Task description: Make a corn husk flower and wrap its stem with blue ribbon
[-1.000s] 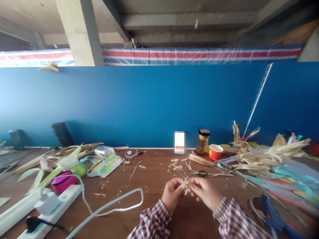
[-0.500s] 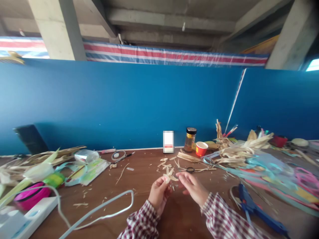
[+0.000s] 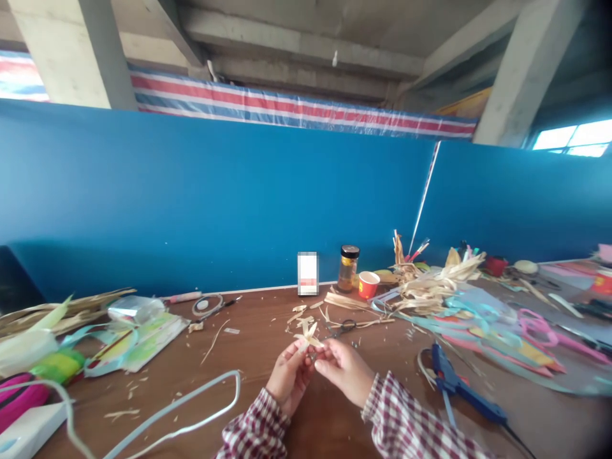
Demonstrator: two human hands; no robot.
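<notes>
Both my hands are raised just above the brown table near its front edge. My left hand pinches the base of a small pale husk flower, its dry petals sticking up above my fingers. Against it from the right comes my right hand, with its fingertips closed on the same flower's base. Plaid sleeves cover both wrists. Black scissors lie on the table just behind my hands.
Husk scraps litter the table. A red paper cup and a glass jar stand by the blue wall. A pile of dried husks and coloured strips fills the right, a blue glue gun lies near me, a white cable loops at left.
The view has swung to the right, bringing the glue gun and more of the right table into sight. My right hand, apart from the flower half a second ago, has closed on it again.
</notes>
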